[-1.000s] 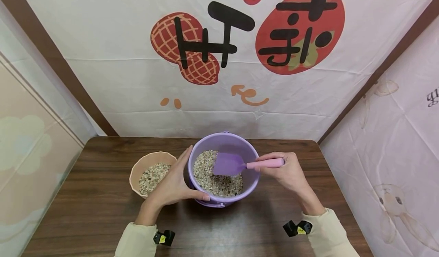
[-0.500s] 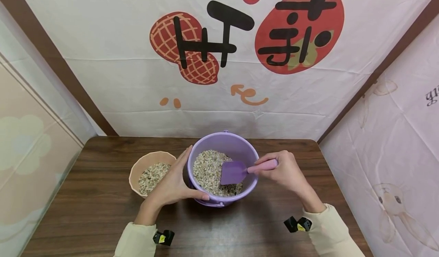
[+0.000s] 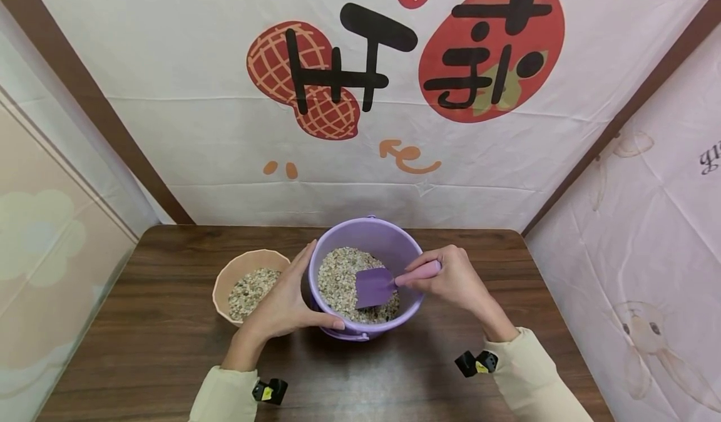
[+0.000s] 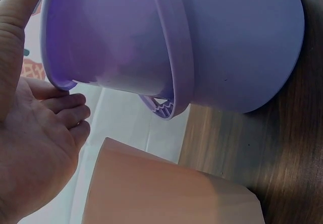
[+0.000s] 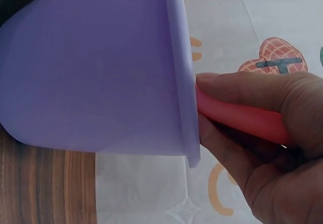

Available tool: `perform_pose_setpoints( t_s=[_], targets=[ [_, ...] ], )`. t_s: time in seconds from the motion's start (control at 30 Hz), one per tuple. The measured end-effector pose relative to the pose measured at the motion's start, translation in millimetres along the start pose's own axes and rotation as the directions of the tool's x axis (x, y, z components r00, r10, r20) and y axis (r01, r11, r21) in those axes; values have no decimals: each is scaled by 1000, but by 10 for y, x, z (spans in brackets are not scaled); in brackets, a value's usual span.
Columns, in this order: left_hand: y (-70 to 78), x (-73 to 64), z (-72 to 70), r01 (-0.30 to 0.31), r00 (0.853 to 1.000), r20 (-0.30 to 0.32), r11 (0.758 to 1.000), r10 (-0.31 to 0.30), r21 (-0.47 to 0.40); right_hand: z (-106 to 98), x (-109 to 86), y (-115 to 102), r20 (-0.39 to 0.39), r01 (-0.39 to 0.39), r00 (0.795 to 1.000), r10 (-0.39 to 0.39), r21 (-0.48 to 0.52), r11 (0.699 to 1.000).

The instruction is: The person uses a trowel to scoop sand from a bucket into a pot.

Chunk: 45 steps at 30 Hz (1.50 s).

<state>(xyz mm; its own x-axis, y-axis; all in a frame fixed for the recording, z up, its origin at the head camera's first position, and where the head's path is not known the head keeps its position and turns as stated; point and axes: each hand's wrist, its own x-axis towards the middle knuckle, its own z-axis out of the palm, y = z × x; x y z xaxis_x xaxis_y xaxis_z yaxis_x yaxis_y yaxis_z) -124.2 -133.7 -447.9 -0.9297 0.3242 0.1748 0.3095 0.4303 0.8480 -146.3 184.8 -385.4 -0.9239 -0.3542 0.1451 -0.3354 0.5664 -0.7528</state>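
Note:
My right hand (image 3: pixel 459 278) pinches the pink handle of a toy shovel (image 3: pixel 375 287). Its purple blade reaches into a purple bucket (image 3: pixel 408 247) and touches the pale, speckled grains (image 3: pixel 340 278) there. In the right wrist view, thumb and fingers grip the shovel handle (image 5: pixel 242 118) beside the rim; the bucket wall hides the blade. My left hand (image 3: pixel 287 300) rests against the bucket's left side, fingers spread and thumb along the front rim. A fingertip meets the rim in the left wrist view, while the other fingers (image 4: pixel 73 110) lie loosely below it.
A peach bowl (image 3: pixel 222 284) with similar grains stands left of the bucket, partly behind my left hand. Both stand on a brown wooden table (image 3: pixel 169 359). A printed white cloth (image 3: pixel 214 140) hangs behind the table's back edge. The bucket's handle (image 4: pixel 181 47) hangs down along its side.
My right hand has moved left and the shovel blade has gone lower and nearer the front, into the grains. The left hand, bucket and bowl have stayed in place.

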Motion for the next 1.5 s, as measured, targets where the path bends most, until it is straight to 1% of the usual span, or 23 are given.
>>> perform_pose_setpoints(
  t_s=[0.13,0.4,0.63,0.73,1.0,1.2,1.3,1.5],
  targets=[
    [-4,-1,2,-2,1000,-4,1000,2,-3,13,9,25,3,3,1000,-3,21,1000],
    [-4,5,13,-5,1000,-5,1000,5,2,60,34,90,41,47,998,-49,51,998],
    [-2,7,5,-2,1000,-5,1000,2,-4,110,46,114,57,51,997,-61,166,985],
    [-2,15,7,-5,1000,-5,1000,5,-1,134,58,123,42,55,997,-64,190,980],
    [25,9,2,17,1000,0,1000,-17,20,208,84,185,23,36,999,-44,272,962],
    [23,3,1,5,1000,-2,1000,-5,16,248,79,183,13,39,999,-46,331,943],
    [20,3,3,-3,1000,-3,1000,3,13,263,76,175,7,32,999,-37,345,938],
    [14,10,-1,-7,1000,-6,1000,8,13,282,77,170,-14,27,1000,-24,336,941]
  ],
)
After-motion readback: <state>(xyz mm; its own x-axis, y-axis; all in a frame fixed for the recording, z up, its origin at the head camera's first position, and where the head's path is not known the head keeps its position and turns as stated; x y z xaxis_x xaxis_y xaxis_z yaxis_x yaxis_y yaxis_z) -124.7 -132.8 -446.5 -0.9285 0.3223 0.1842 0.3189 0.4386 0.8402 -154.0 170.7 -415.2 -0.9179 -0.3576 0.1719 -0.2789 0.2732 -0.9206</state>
